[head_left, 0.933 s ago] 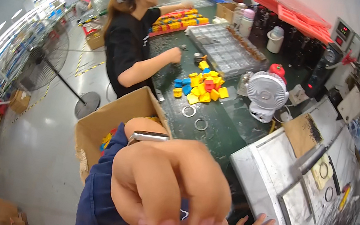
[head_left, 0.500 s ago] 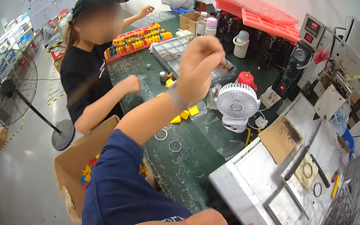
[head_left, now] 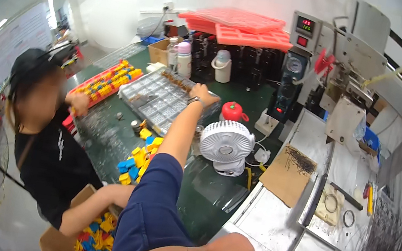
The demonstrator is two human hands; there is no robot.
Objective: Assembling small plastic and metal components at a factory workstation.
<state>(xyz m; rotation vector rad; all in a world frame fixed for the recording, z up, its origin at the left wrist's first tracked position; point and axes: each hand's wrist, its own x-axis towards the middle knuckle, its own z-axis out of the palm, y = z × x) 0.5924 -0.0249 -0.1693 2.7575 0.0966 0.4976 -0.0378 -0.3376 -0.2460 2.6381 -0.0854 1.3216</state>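
Observation:
My left hand (head_left: 205, 94) reaches down into the far right corner of a clear compartment tray (head_left: 139, 94). Its fingers are bent inward, and their tips are partly hidden, so what they pinch cannot be made out. Small brass-coloured parts (head_left: 175, 81) lie in the tray's far row, beside the fingers. Below my forearm, blue and yellow plastic pieces (head_left: 139, 156) sit in a loose heap on the green table (head_left: 102, 135). My right hand is out of the picture.
A co-worker in black stands at the left, one hand (head_left: 77, 102) by a red tray (head_left: 75, 92) of yellow-blue pieces. A cardboard box (head_left: 56, 245) holds more. A white fan (head_left: 227, 146), red round container (head_left: 233, 111), bottles (head_left: 184, 60) and metal machine (head_left: 348, 114) stand around.
My left hand has come down from a raised position to the compartment tray. The view has shifted. The co-worker's near arm now reaches toward the heap and box; my right fingers have left the picture.

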